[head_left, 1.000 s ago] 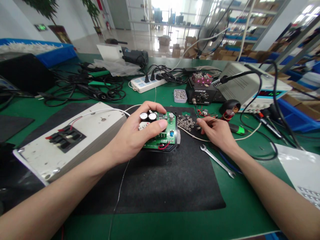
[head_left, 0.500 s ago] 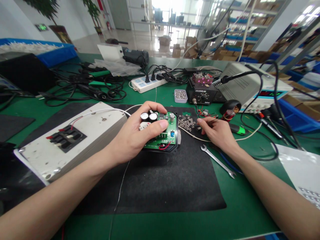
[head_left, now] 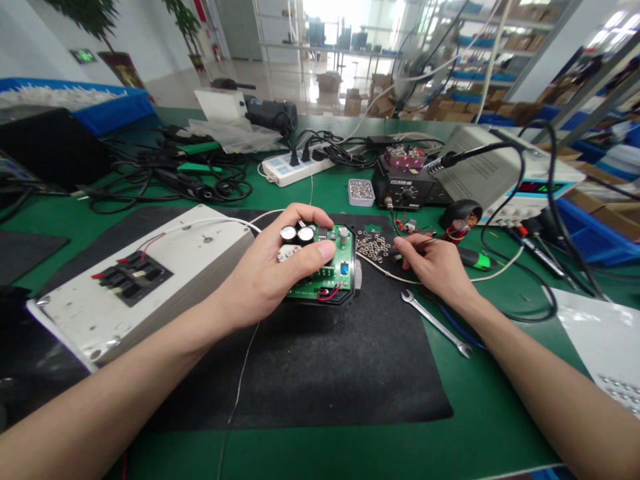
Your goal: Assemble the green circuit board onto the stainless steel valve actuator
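My left hand (head_left: 273,270) is wrapped round a green circuit board (head_left: 334,267) in a black housing, thumb across its top beside two round capacitors. The board rests on a black mat (head_left: 320,360). My right hand (head_left: 435,267) lies to the right of the board, fingers pinched together at the edge of a pile of small metal nuts (head_left: 373,245). What the fingertips hold is too small to make out. A thin tan wire runs under that hand.
A white metal box (head_left: 135,280) lies left of the board. A spanner (head_left: 435,322) lies by my right wrist. Behind are a soldering station (head_left: 407,187), a small tray of parts (head_left: 361,191), a power strip (head_left: 295,167), tangled cables and a bench power supply (head_left: 505,177).
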The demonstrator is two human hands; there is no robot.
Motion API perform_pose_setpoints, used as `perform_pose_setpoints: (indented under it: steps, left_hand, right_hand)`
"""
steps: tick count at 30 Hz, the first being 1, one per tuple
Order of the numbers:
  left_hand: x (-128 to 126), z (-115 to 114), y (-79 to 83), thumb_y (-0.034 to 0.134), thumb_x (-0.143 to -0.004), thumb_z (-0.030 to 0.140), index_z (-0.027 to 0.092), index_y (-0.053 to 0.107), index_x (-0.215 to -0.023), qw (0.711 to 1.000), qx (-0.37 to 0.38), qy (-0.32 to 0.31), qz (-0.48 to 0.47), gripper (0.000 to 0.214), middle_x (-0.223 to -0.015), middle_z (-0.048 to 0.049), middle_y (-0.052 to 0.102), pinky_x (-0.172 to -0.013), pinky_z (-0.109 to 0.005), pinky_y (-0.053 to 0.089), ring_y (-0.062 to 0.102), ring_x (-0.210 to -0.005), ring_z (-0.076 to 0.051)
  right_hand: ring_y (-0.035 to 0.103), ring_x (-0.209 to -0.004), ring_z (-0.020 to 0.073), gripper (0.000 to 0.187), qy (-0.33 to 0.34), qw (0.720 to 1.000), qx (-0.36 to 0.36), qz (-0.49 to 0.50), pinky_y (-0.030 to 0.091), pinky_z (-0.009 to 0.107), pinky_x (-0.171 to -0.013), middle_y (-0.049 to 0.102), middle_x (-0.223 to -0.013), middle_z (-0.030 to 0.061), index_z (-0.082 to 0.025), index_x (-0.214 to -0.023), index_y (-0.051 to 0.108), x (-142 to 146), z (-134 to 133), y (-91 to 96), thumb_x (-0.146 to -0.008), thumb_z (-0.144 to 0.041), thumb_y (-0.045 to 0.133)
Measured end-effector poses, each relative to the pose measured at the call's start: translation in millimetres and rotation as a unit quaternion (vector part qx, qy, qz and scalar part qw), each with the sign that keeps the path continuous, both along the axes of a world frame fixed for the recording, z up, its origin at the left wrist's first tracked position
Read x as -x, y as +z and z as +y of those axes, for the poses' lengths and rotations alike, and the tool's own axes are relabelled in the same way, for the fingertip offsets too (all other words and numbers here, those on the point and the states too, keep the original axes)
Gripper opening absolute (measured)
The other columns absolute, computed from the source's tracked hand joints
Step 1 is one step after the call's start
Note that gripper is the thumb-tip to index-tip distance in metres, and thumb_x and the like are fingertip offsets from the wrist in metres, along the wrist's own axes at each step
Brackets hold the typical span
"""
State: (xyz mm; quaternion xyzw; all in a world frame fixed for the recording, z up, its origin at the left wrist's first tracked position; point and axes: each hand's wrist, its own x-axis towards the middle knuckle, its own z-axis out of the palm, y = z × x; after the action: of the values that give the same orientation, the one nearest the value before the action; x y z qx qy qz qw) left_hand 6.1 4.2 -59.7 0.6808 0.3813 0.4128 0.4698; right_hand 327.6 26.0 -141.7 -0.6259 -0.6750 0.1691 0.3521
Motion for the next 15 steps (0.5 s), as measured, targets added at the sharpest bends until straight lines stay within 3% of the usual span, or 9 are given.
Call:
perform_pose_setpoints:
  steps: [15]
  left_hand:
    - [0.2, 0.5, -0.8, 0.081, -0.093, 0.057, 0.025, 0.069, -0.117, 1.0, -0.006, 0.001, -0.002, 0.042, -0.095, 0.0006, 0.062, -0.064, -0.029, 0.044, 0.053, -0.075, -0.015]
  right_hand:
    - [0.063, -0.057, 0.0189, 0.065, 0.001, 1.0, -0.001, 0.003, 0.043, 0.033, -0.063, 0.074, -0.066, 0.0047, -0.022, -0.066, 0.07, 0.3, 0.5, 0.1, -0.103, -0.075, 0.06]
